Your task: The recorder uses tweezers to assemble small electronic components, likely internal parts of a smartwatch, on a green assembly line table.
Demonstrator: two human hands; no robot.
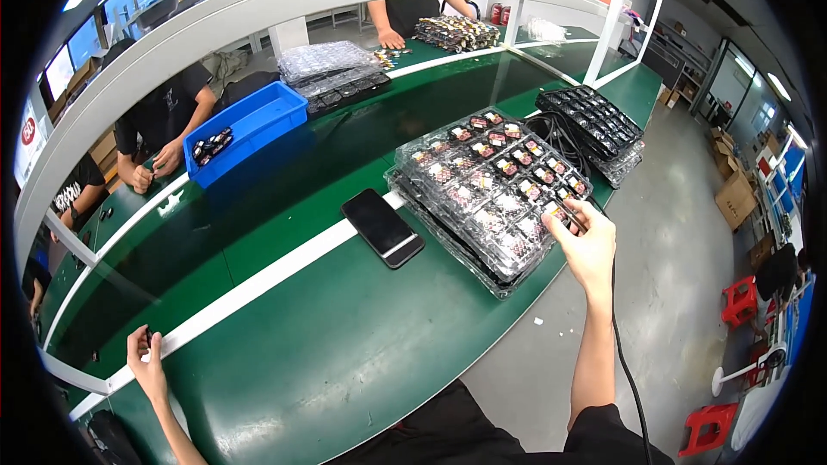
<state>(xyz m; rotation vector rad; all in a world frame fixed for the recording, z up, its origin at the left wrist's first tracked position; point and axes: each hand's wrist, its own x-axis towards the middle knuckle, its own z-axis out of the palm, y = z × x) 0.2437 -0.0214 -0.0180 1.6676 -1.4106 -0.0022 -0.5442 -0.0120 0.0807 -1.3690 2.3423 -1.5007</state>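
My right hand (589, 245) is at the near right corner of a transparent plastic blister tray (413, 155), its fingers closed on a slim dark thing whose kind I cannot make out. Small parts with pink, white and yellow faces fill many of the tray's pockets. More trays lie stacked beneath it. At the far left of the bench, my left hand (148, 366) pinches a small dark part (150, 337), partly covered by the fingers. Between the hands, nearer the tray, lies a black smartphone (383, 226).
A black cable (633, 379) hangs beside my right forearm. Black trays (590, 120) stand right of the blister stack. Across the white rail are a blue bin (245, 131) with dark parts and more stacked trays (332, 65). Co-workers sit opposite; red stools (708, 429) stand on the floor.
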